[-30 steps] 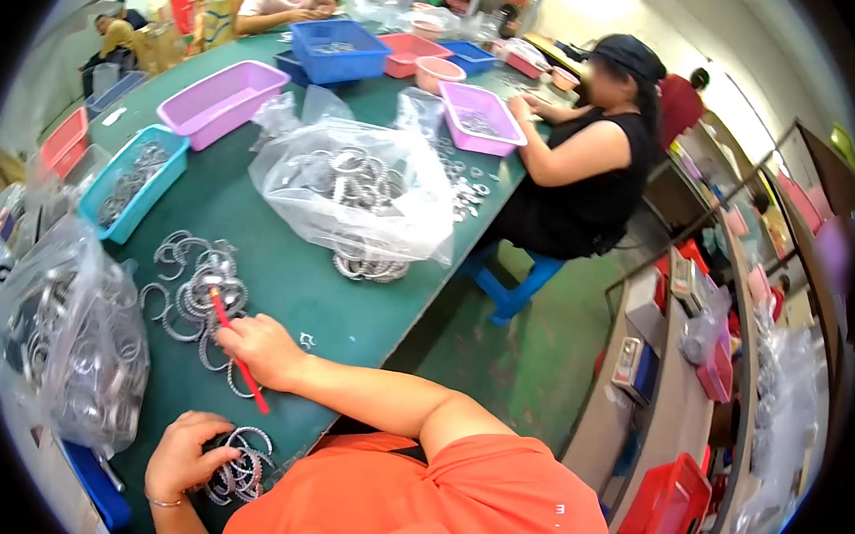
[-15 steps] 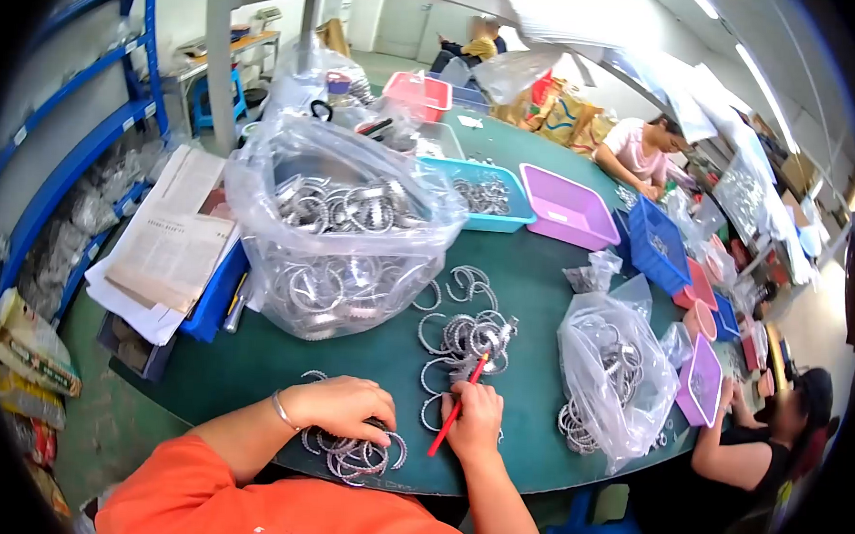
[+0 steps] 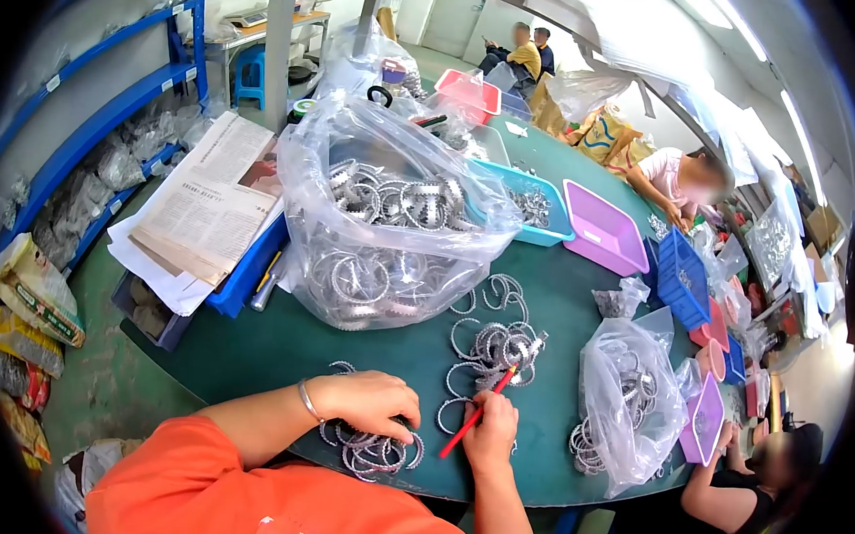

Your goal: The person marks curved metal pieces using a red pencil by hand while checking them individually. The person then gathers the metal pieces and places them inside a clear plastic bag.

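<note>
My left hand lies over a pile of silvery open metal rings, like cuff bracelets, near the table's front edge. Its fingers curl down into the pile, and what they grip is hidden. A red pencil is held slanted in my closed right hand. The pencil's upper end reaches a second heap of the metal rings, just beyond that hand. Some rings of this heap overlap; others lie singly to its left and behind.
A large clear bag of rings stands behind my left hand; a smaller bag lies right. Turquoise and purple trays sit farther back. Newspapers lie left. Co-workers sit at the right and far side.
My view has swung left, so the whole table appears farther right in the picture. Both hands keep about the same place against the ring piles, and the pencil stays in the right one.
</note>
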`<state>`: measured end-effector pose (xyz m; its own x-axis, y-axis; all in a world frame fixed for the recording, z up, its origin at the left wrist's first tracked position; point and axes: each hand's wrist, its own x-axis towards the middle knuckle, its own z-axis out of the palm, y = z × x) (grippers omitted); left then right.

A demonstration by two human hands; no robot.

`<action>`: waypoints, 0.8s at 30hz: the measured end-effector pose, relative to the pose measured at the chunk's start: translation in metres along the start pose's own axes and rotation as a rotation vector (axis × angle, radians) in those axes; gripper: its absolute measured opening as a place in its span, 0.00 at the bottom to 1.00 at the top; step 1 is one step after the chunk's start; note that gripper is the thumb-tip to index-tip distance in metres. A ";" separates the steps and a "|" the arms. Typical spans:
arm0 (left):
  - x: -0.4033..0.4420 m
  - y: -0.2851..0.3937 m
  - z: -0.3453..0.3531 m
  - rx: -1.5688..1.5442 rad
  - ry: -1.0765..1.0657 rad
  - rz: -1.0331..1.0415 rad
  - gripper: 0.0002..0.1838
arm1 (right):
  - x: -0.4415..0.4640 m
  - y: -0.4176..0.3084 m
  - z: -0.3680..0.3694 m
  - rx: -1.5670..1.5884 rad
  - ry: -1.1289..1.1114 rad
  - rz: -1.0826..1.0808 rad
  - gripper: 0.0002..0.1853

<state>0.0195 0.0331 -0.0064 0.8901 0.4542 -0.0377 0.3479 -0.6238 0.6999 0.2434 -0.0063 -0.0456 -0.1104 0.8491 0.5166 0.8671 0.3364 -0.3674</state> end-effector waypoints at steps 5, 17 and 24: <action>-0.001 0.000 0.001 -0.002 -0.008 -0.005 0.16 | -0.001 0.003 0.003 -0.014 0.028 -0.041 0.13; 0.000 -0.003 0.001 -0.032 -0.007 -0.014 0.16 | 0.000 0.005 0.004 0.013 0.278 -0.083 0.14; 0.001 -0.006 0.004 -0.030 0.003 0.013 0.16 | 0.002 0.003 0.009 0.003 0.149 0.021 0.22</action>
<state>0.0195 0.0341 -0.0134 0.8936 0.4481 -0.0258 0.3269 -0.6104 0.7215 0.2414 -0.0002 -0.0522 -0.0189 0.7862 0.6176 0.8667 0.3208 -0.3819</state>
